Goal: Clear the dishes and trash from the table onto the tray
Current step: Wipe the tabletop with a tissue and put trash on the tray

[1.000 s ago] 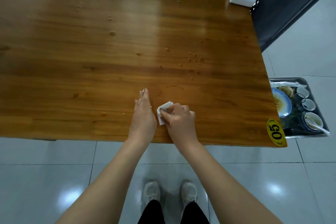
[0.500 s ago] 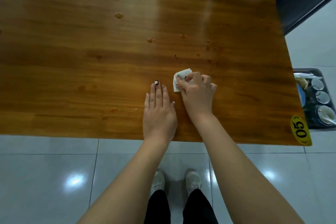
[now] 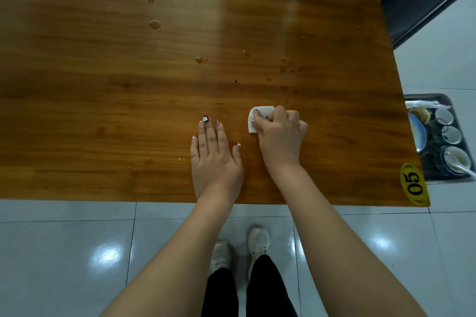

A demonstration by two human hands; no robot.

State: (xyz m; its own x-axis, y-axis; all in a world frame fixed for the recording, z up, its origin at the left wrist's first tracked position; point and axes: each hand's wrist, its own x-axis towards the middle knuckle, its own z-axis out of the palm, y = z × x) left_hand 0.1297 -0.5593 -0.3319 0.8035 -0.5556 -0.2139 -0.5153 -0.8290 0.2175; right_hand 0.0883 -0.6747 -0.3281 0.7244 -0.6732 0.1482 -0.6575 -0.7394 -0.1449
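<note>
Napkin (image 3: 254, 124) x1 in R hand (image 3: 281, 137), tray (image 3: 435, 97) x1

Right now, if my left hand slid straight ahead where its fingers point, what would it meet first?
The left hand would cross bare table, then probably meet the small brown droplet, passing left of the napkin.

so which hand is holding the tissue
The right hand, fingers curled over the white tissue; the left hand lies flat on the table beside it, holding nothing.
</note>
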